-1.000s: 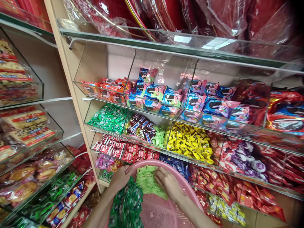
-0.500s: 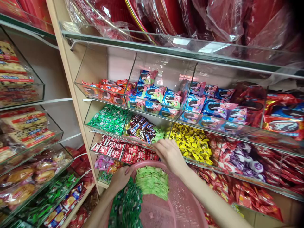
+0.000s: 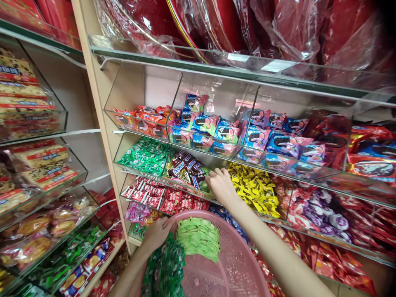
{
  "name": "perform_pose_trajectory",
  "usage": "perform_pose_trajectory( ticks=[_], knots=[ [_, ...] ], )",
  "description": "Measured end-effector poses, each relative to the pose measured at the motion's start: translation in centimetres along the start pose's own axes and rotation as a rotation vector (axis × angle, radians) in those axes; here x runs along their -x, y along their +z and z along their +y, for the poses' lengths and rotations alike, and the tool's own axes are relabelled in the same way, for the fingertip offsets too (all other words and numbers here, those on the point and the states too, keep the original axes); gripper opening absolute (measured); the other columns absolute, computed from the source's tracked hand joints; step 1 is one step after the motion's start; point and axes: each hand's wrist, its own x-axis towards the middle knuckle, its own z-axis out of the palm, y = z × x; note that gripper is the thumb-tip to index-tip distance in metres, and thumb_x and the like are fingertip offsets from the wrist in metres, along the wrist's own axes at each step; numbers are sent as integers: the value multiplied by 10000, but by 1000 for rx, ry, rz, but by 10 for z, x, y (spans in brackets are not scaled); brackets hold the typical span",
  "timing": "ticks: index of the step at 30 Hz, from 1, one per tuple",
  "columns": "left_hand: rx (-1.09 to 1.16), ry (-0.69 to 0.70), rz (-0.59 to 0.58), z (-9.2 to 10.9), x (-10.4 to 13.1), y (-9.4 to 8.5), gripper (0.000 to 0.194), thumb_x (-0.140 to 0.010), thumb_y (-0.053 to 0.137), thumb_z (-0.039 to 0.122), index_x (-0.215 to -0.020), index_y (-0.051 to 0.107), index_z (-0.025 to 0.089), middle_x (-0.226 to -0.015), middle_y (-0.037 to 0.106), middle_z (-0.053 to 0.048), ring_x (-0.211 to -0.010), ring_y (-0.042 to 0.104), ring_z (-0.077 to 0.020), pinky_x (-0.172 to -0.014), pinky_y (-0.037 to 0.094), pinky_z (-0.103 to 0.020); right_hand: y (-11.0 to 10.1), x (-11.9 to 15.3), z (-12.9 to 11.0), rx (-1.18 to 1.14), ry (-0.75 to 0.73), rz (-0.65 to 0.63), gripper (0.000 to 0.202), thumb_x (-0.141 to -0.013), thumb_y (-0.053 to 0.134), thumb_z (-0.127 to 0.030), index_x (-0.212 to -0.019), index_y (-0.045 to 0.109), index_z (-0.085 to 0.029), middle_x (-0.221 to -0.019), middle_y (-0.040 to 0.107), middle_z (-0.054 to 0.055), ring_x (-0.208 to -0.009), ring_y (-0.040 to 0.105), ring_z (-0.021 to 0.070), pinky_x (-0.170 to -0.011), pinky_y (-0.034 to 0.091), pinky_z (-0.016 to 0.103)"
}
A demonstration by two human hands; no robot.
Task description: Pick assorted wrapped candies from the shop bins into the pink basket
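Observation:
A pink plastic basket (image 3: 247, 255) holds light green packets (image 3: 198, 239) and a pile of dark green wrapped candies (image 3: 165, 268). My left hand (image 3: 158, 233) is closed on the basket's left rim. Up at the second clear bin row, my right hand (image 3: 220, 185) is over light green packets beside the Snickers bars (image 3: 185, 167), its fingers curled down; whatever they grip is hidden. Yellow wrapped candies (image 3: 253, 187) lie just right of that hand, and green candies (image 3: 145, 156) fill the bin at the left.
Blue cookie packs (image 3: 284, 142) fill the row above. A glass shelf edge (image 3: 216, 70) crosses higher up, under red wrapped items (image 3: 222, 24). Wooden upright (image 3: 99, 107) stands left, beside bins of packaged cakes (image 3: 43, 165). Red packets (image 3: 337, 262) sit at lower right.
My right hand has moved slightly up into the bin beside the Snickers, its fingers curling more over the light green packets. The shelf view has shifted slightly right. My left hand still holds the basket rim.

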Motion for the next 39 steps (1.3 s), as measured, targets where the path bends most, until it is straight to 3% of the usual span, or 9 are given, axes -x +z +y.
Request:
perform_pose_trajectory(
  ticks=[5, 8, 14, 19, 24, 28, 33, 37, 39],
  knots=[
    [-16, -14, -5, 2, 0, -2, 475, -811, 250, 538, -553, 424, 179, -484, 374, 32, -501, 432, -104, -498, 201, -204, -21, 37, -5, -334, 78, 246, 225, -861, 358, -263, -857, 571, -191, -856, 554, 72, -824, 450, 187, -732, 318, 327],
    [-28, -22, -9, 5, 0, -4, 467, -813, 259, 529, -567, 446, 179, -501, 402, 25, -515, 450, -108, -497, 201, -204, -16, 67, -16, -651, 157, 287, 214, -861, 359, -276, -876, 555, -190, -857, 551, 70, -806, 482, 171, -726, 362, 303],
    [-33, -19, -26, 10, 1, -4, 479, -812, 232, 549, -568, 423, 183, -515, 419, 25, -535, 472, -115, -505, 214, -199, 37, 105, -43, -945, 265, 47, 227, -848, 358, -266, -762, 554, -191, -734, 565, 34, -666, 502, 136, -602, 376, 246],
    [-56, -11, -27, 13, 2, -2, 477, -814, 228, 545, -583, 438, 185, -527, 431, 22, -547, 475, -118, -513, 227, -200, 81, 100, -58, -1100, 361, -108, 193, -809, 392, -264, -696, 522, -175, -592, 515, -15, -537, 450, 110, -494, 320, 217],
    [-37, -17, -14, 10, 4, -2, 486, -808, 227, 557, -585, 446, 185, -545, 454, 17, -559, 475, -119, -519, 236, -203, 109, 90, -71, -1278, 450, -132, 76, -724, 462, -213, -790, 474, -178, -516, 442, -64, -465, 404, 93, -458, 298, 201],
    [-34, -30, -8, 9, 5, -3, 486, -803, 233, 564, -583, 445, 186, -545, 456, 18, -557, 467, -120, -519, 236, -203, 120, 87, -78, -1281, 480, -153, 122, -669, 477, -172, -787, 450, -185, -512, 452, -68, -466, 427, 97, -451, 295, 195],
    [-38, -53, -18, 10, 7, -6, 490, -796, 233, 573, -580, 442, 186, -549, 459, 24, -562, 464, -118, -517, 235, -199, 125, 85, -82, -1123, 503, -148, 95, -639, 485, -136, -718, 463, -184, -537, 462, -55, -499, 447, 102, -469, 294, 198],
    [-34, -42, -19, 10, 7, -5, 479, -800, 239, 563, -578, 434, 187, -545, 452, 27, -563, 470, -116, -520, 237, -199, 117, 88, -80, -930, 465, -128, 61, -708, 507, -223, -752, 484, -188, -555, 489, -39, -530, 463, 119, -494, 295, 217],
    [-28, -34, -19, 10, 6, -5, 473, -802, 244, 557, -574, 429, 186, -540, 450, 27, -556, 471, -115, -517, 238, -198, 108, 90, -77, -855, 358, -127, 88, -742, 501, -251, -811, 509, -196, -616, 527, -21, -578, 486, 129, -522, 313, 225]
  ],
)
